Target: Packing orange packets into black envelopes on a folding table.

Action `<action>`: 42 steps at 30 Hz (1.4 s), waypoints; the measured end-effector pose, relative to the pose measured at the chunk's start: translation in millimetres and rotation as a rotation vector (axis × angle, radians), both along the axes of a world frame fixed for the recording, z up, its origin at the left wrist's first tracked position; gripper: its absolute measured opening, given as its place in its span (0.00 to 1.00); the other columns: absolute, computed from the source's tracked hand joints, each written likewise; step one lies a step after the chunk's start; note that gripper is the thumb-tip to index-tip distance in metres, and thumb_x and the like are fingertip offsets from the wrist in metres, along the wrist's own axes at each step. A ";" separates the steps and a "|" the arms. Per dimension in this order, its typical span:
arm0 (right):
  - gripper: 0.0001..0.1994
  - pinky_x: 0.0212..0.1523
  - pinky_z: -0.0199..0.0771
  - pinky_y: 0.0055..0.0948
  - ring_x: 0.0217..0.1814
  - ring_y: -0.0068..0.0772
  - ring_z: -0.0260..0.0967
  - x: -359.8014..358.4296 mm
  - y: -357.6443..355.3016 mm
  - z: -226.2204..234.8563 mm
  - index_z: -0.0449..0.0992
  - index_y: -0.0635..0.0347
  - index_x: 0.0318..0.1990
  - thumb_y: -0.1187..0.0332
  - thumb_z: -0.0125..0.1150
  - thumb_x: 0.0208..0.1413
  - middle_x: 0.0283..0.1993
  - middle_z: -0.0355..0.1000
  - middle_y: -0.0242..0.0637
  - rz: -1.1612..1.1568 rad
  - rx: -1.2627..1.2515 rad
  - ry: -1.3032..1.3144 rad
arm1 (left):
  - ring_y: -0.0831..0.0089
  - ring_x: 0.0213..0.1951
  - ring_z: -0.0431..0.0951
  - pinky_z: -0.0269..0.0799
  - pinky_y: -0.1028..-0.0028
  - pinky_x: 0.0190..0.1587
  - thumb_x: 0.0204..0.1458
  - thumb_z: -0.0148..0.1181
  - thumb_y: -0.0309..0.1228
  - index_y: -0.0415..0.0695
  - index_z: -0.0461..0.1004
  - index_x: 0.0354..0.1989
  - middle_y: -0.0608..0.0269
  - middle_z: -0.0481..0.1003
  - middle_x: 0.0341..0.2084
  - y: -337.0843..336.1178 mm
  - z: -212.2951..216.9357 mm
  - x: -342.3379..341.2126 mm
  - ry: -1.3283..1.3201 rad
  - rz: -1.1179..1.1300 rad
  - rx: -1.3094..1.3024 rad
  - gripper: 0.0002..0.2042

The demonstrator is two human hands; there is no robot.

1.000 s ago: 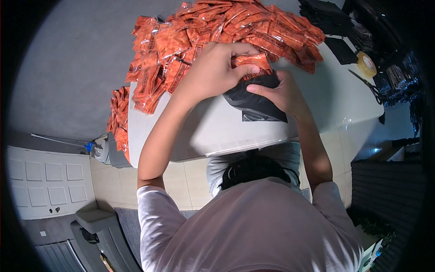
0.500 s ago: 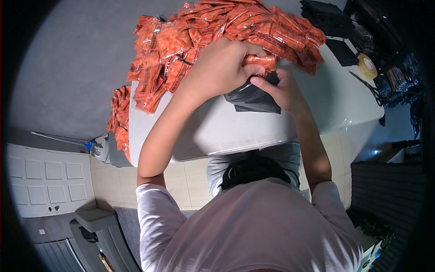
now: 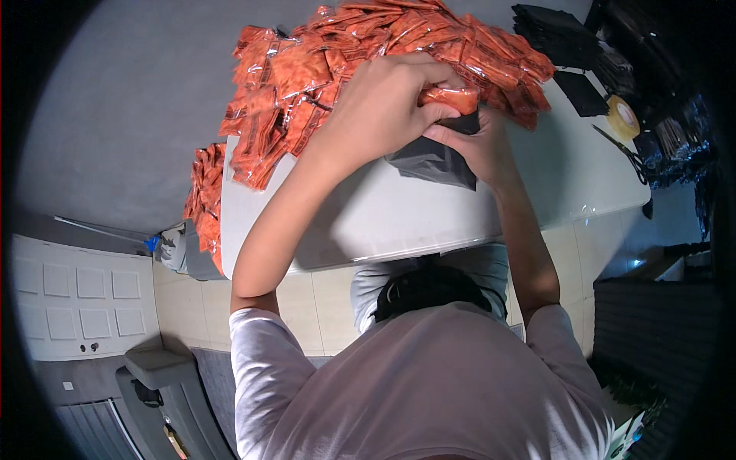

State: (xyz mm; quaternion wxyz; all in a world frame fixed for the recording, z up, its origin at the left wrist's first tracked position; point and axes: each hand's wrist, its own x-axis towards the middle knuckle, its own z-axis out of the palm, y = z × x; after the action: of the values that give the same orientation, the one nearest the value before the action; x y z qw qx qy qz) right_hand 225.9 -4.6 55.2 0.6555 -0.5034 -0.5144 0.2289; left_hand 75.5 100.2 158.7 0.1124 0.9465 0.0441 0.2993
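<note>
Over the middle of the table, my left hand [image 3: 391, 103] is closed on an orange clear-wrapped packet [image 3: 454, 100], its fingers and thumb pressing the packet from both sides. The packet's lower end meets the mouth of a black plastic bag [image 3: 438, 162]; how far it reaches inside is hidden by my hands. Gripping the bag's right upper edge is my right hand [image 3: 487, 149], thumb on the near side and the other fingers mostly out of sight behind it. A large heap of similar orange packets [image 3: 295, 73] lies just beyond and left of my hands.
On the white table [image 3: 567, 172] at the right are a flat black bag [image 3: 580, 93], a roll of yellowish tape [image 3: 622, 117] and black scissors [image 3: 622, 147]. A stack of black bags [image 3: 553, 37] lies at the far right. More orange packets [image 3: 204, 192] sit past the table's left edge.
The orange packet in my left hand has shifted slightly right over the bag's mouth. The black bag has tilted and looks fuller, and my right fingers have slid further behind its edge.
</note>
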 end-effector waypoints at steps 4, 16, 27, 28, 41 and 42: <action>0.19 0.56 0.77 0.26 0.50 0.19 0.76 0.6 2.1 -3.5 0.83 0.61 0.50 0.71 0.80 0.51 0.48 0.82 0.29 0.036 0.001 0.063 | 0.67 0.27 0.83 0.79 0.70 0.33 0.49 0.76 0.30 0.43 0.86 0.46 0.55 0.85 0.36 0.9 -5.3 3.4 -0.051 0.016 -0.085 0.15; 0.18 0.56 0.77 0.27 0.51 0.19 0.77 -5.7 -2.2 -2.3 0.83 0.62 0.52 0.70 0.79 0.55 0.49 0.82 0.29 0.041 -0.044 0.001 | 0.76 0.29 0.80 0.77 0.73 0.35 0.53 0.76 0.31 0.44 0.85 0.51 0.58 0.85 0.38 0.9 12.2 -18.4 0.122 0.039 -0.343 0.17; 0.14 0.52 0.78 0.26 0.47 0.19 0.77 -7.7 -1.2 -1.6 0.84 0.61 0.49 0.67 0.76 0.58 0.44 0.82 0.29 0.063 -0.095 0.112 | 0.73 0.35 0.85 0.81 0.74 0.41 0.53 0.75 0.26 0.38 0.86 0.47 0.58 0.85 0.31 7.6 18.8 -31.3 0.174 0.165 -0.283 0.13; 0.14 0.52 0.78 0.26 0.47 0.19 0.77 -7.5 -0.8 -1.7 0.84 0.61 0.49 0.67 0.76 0.58 0.44 0.82 0.29 0.064 -0.093 0.111 | 0.73 0.35 0.86 0.81 0.73 0.41 0.54 0.74 0.26 0.37 0.85 0.47 0.57 0.86 0.31 10.9 18.3 -30.8 0.198 0.110 -0.316 0.13; 0.12 0.51 0.77 0.25 0.46 0.18 0.77 -6.4 -4.8 -1.5 0.84 0.63 0.50 0.67 0.73 0.61 0.44 0.82 0.29 0.091 -0.040 0.110 | 0.69 0.33 0.87 0.82 0.71 0.39 0.62 0.67 0.27 0.37 0.86 0.46 0.53 0.86 0.34 9.8 12.2 -37.5 0.110 0.052 -0.141 0.09; 0.14 0.53 0.77 0.26 0.48 0.19 0.77 -5.8 -4.6 -1.7 0.83 0.63 0.51 0.68 0.74 0.60 0.47 0.82 0.29 0.098 -0.053 0.138 | 0.69 0.33 0.87 0.82 0.71 0.39 0.62 0.67 0.27 0.37 0.86 0.46 0.53 0.86 0.34 9.3 13.3 -37.0 0.110 0.052 -0.140 0.09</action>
State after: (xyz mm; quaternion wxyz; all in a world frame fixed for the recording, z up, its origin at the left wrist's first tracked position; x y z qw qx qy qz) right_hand 220.1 -9.3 53.5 0.6638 -0.4778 -0.4857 0.3085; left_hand 38.6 109.5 172.0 0.1680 0.9499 0.0955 0.2456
